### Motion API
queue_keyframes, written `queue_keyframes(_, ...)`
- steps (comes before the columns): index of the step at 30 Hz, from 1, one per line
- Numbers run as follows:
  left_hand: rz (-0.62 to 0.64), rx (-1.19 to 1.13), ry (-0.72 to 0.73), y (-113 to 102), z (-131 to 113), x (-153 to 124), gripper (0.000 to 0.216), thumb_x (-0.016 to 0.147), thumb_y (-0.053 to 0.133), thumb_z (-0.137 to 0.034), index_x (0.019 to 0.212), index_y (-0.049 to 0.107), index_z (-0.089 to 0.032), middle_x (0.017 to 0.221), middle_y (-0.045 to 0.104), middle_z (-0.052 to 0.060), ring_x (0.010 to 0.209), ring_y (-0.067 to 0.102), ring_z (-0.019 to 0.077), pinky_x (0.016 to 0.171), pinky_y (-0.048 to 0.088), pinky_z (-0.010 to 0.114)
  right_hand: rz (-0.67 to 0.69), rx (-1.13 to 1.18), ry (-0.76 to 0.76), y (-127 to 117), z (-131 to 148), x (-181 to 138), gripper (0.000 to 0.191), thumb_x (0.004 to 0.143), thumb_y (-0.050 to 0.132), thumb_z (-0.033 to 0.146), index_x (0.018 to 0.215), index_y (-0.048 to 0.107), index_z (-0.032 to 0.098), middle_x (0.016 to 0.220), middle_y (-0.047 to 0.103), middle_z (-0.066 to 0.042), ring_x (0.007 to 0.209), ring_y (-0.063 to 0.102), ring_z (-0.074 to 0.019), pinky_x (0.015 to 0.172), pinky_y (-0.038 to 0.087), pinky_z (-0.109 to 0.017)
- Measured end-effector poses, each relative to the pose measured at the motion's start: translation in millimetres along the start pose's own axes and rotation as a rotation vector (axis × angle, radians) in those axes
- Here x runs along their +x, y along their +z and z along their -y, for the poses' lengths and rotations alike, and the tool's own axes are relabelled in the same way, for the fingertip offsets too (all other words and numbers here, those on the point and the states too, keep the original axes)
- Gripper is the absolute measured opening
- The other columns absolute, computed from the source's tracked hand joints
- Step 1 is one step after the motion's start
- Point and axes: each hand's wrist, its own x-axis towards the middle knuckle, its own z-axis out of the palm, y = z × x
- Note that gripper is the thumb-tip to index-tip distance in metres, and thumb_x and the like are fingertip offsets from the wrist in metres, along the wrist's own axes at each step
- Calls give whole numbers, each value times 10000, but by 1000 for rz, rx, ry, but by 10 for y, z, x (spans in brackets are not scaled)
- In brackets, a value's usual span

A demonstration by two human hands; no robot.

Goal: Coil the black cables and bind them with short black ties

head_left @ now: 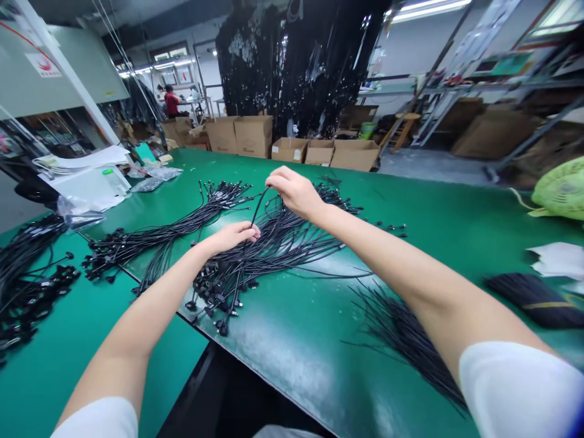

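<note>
A heap of black cables with small plugs at their ends lies across the green table. My left hand rests closed on the heap, pinching a black cable. That cable arcs up to my right hand, whose fingers are closed on its upper end above the heap. A second bundle of cables lies to the left of my hands. A sheaf of thin black ties lies under my right forearm.
More cables are piled at the far left. Cardboard boxes line the table's far edge. A bound black bundle, white papers and a green fan sit at right. A person in red sits far back.
</note>
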Motion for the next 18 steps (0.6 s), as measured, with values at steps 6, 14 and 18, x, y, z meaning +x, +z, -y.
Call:
queue_keyframes(6,-680,-123,-68,-516,-343,-338,175,890,506,-191,761,618,-153,615,507,-49,620,438,84,617,363,179,38,-281,278,-846,4,65,502,1017,206,315,1145,578,2,1136,566,-96,1123,544,-172,908,393,-293)
queue_keyframes(14,-502,-435,-275,-563,-476,-1090,226,922,483,-206,759,600,-103,569,408,-52,459,311,43,490,336,177,344,-444,564,-1221,-592,-1095,603,921,291,514,911,648,27,873,690,-125,667,608,-44,568,293,-180)
queue_keyframes(18,-317,-895,-225,114,-756,-1260,201,838,640,-312,844,629,-111,687,522,-3,589,491,72,625,468,226,518,-357,489,-1117,142,-1664,316,921,517,369,782,637,113,746,681,-94,486,518,-48,490,223,-187)
